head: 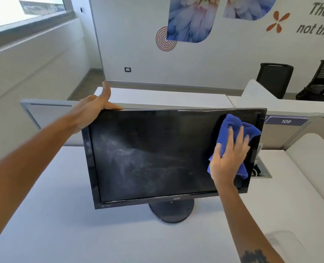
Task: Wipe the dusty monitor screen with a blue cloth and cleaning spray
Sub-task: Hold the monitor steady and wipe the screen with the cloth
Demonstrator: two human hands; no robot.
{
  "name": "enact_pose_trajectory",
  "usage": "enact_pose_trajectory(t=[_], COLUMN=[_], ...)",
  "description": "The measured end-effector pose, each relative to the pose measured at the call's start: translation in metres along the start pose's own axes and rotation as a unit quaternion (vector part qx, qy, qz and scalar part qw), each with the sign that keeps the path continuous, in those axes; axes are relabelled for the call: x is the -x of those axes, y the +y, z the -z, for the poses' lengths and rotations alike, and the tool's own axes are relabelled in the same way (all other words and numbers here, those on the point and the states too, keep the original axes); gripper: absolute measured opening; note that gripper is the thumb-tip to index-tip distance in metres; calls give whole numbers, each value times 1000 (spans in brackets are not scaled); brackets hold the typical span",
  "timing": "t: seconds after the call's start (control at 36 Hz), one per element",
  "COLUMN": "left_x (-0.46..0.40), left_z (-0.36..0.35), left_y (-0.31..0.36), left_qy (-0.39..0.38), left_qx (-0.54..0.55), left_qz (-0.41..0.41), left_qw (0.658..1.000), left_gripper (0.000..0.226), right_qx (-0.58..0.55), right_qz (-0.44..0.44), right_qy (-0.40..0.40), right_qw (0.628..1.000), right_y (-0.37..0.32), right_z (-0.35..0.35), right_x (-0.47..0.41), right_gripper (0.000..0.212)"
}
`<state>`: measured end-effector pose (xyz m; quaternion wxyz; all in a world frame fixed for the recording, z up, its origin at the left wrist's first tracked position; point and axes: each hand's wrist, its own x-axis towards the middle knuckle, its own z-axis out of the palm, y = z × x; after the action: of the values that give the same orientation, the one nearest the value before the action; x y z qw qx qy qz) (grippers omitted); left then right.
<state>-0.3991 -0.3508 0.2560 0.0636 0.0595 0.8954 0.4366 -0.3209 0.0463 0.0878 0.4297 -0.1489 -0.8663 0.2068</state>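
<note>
A black monitor stands on a round base on the white desk, its dark screen streaked with pale dust across the left and middle. My left hand grips the monitor's top left corner, thumb raised behind the bezel. My right hand presses a bunched blue cloth flat against the right side of the screen, fingers spread over it. No spray bottle shows clearly in view.
A grey partition runs behind the monitor. A cable port sits in the desk at the right. Two black office chairs stand at the back right. A blurred translucent object lies at the lower right.
</note>
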Motion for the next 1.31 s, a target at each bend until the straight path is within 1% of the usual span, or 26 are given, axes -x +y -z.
enact_pose_trajectory(t=[0.06, 0.11, 0.14, 0.19, 0.25, 0.31, 0.39, 0.42, 0.44, 0.53, 0.58, 0.64, 0.69, 0.81, 0.86, 0.89, 0.92, 0.94, 1.03, 1.06, 1.08, 1.14, 1.17, 1.19, 1.22, 1.31], left_x=[-1, -3, -3, -1, 1, 3, 7, 8, 9, 7, 4, 2, 0, -3, -3, -2, -2, -2, 0, 0, 1, 2, 3, 3, 3, 4], left_z=[0, 0, 1, 2, 2, 2, 3, 3, 3, 3, 4, 4, 4, 4, 5, 6, 6, 6, 4, 3, 2, 2, 2, 2, 3, 4], left_y=[2, 1, -1, -3, -2, 0, 6, 7, 8, 9, 7, 6, 2, -5, -5, -6, -5, -5, 0, 2, 4, 6, 6, 5, 3, -2], left_qy=[-1, -4, -5, -8, -10, -7, -8, -15, -27, -55, -48, -26, -6, -5, -3, -6, -10, -11, -12, -10, -7, -4, -2, 1, 4, 0], left_qx=[-1, 5, 8, 11, 14, 17, 20, 22, 24, 23, 20, 20, 15, 3, 1, -1, -2, -3, -9, -16, -23, -32, -33, -33, -31, -24], left_qz=[5, 6, 7, 11, 13, 18, 22, 20, 19, 21, 33, 48, 53, 47, 47, 45, 42, 41, 37, 33, 28, 22, 22, 25, 29, 41], left_qw=[1000, 1000, 1000, 1000, 1000, 1000, 1000, 999, 999, 998, 998, 998, 998, 999, 999, 999, 999, 999, 999, 999, 999, 999, 999, 999, 999, 999], left_gripper=[115, 114, 113, 112, 111, 115, 119, 119, 119, 131, 140, 135, 125, 121, 121, 121, 122, 122, 125, 126, 127, 127, 125, 123, 121, 122], right_qx=[-5, 3, 3, -16, -38, -51, -51, -50, -49, -56, -59, -59, -50, -17, -11, -11, -13, -16, -34, -40, -44, -47, -47, -46, -43, -14], right_qz=[-14, 19, 58, 167, 278, 380, 492, 509, 514, 495, 491, 510, 553, 650, 677, 685, 687, 677, 595, 567, 544, 516, 512, 520, 539, 624], right_qy=[17, 28, 23, -17, -78, -135, -180, -182, -176, -150, -151, -177, -219, -298, -310, -304, -293, -277, -212, -193, -176, -159, -162, -176, -196, -265], right_qw=[1000, 999, 998, 986, 957, 914, 850, 840, 838, 854, 856, 840, 803, 699, 667, 662, 665, 681, 774, 800, 819, 840, 842, 835, 818, 735], right_y=[-5, -22, -33, -62, -91, -117, -150, -162, -174, -205, -213, -208, -191, -145, -141, -145, -152, -162, -194, -203, -209, -215, -213, -208, -198, -150], right_z=[-3, -10, -15, -27, -39, -50, -61, -63, -65, -69, -72, -74, -75, -74, -72, -72, -72, -71, -69, -69, -70, -75, -78, -80, -82, -83], right_x=[-2, 1, 5, 21, 44, 64, 64, 57, 49, 33, 38, 57, 86, 131, 130, 125, 116, 106, 71, 62, 57, 59, 68, 82, 99, 151], right_gripper=[52, 50, 51, 54, 58, 61, 63, 63, 63, 62, 66, 72, 77, 75, 72, 71, 69, 69, 71, 70, 69, 73, 76, 80, 84, 94])
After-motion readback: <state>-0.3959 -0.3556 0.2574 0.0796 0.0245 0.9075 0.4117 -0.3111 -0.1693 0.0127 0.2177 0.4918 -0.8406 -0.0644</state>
